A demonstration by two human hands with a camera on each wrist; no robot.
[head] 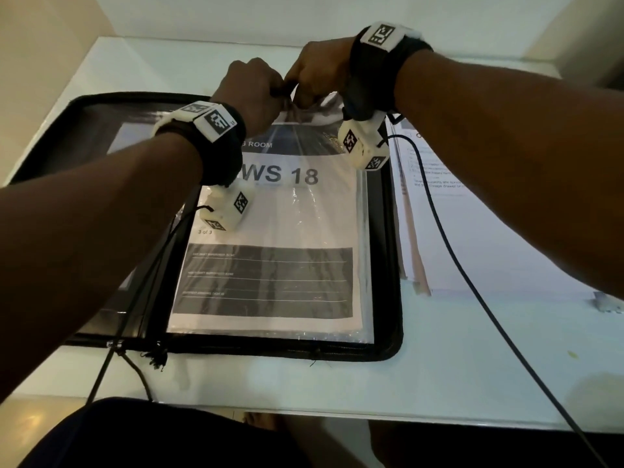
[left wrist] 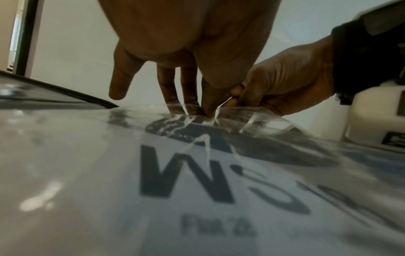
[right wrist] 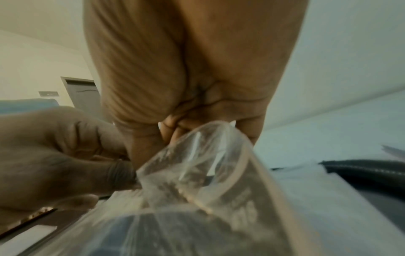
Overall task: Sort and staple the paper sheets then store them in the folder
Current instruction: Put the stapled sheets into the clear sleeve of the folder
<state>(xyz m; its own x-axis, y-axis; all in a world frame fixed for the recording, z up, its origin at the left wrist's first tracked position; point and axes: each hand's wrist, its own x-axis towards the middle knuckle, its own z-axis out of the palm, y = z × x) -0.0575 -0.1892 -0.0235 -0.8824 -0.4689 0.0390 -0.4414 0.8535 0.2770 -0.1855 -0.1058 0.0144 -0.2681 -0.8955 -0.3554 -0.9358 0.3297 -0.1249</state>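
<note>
Both hands at twelve o'clock: left hand (head: pixel 251 92) and right hand (head: pixel 320 67) each hold a pinching grip on the clear sleeve's (head: pixel 324 211) top edge inside the folder (head: pixel 391 265).

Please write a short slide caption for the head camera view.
Both hands, left hand and right hand, pinch the clear plastic sleeve open inside the black folder.

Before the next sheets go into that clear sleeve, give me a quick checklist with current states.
1. Folder lies open flat on table: ok.
2. Left hand pinches the clear sleeve at its top edge: ok.
3. Right hand pinches the same edge: ok.
4. Sleeve mouth pulled open: ok, seen in right wrist view.
5. Printed sheet already inside sleeve: ok.
6. Loose sheets stapled: cannot tell.
</note>
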